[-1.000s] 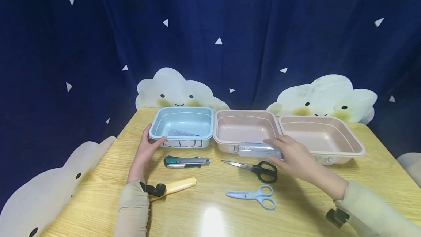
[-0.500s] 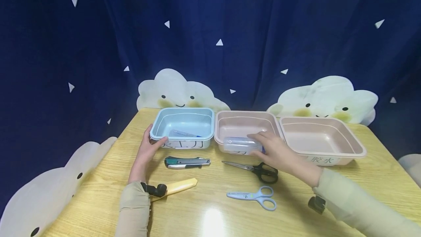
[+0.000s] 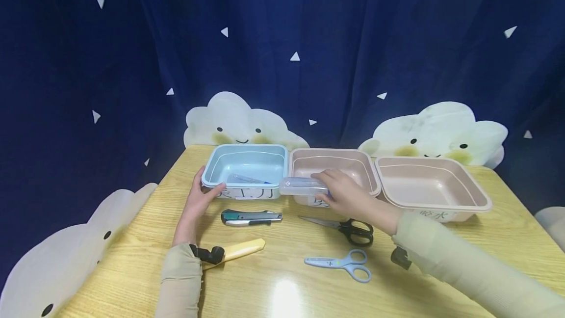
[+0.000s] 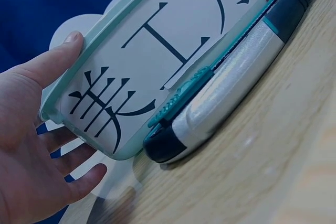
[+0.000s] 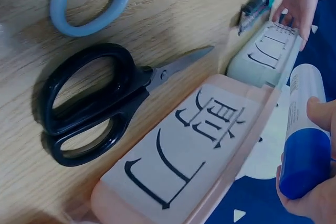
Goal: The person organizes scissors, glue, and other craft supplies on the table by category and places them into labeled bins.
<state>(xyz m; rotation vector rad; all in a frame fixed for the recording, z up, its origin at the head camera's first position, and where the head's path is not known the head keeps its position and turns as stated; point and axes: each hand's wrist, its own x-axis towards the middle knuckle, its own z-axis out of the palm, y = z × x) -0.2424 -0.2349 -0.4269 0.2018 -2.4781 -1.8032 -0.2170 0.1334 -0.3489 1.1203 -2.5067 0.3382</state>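
Note:
My right hand grips a clear glue bottle with a blue cap. The bottle lies sideways over the front rim of the middle pinkish bin, and its left end overlaps the blue bin's corner in the head view. At the blue bin, my left hand holds the left front corner, thumb on the rim and fingers around the side. Inside that bin lies another clear, blue-ended item. A green-and-grey utility knife lies just in front of it.
Black-handled scissors and light blue scissors lie before the middle bin. A yellow cutter-like item is partly hidden by my left wrist. Another pinkish bin stands at the right. Behind the wooden table hangs a dark blue curtain.
My right hand has carried the glue bottle leftward, from the gap between the two pinkish bins to the blue bin's right corner. The left hand stays on the blue bin.

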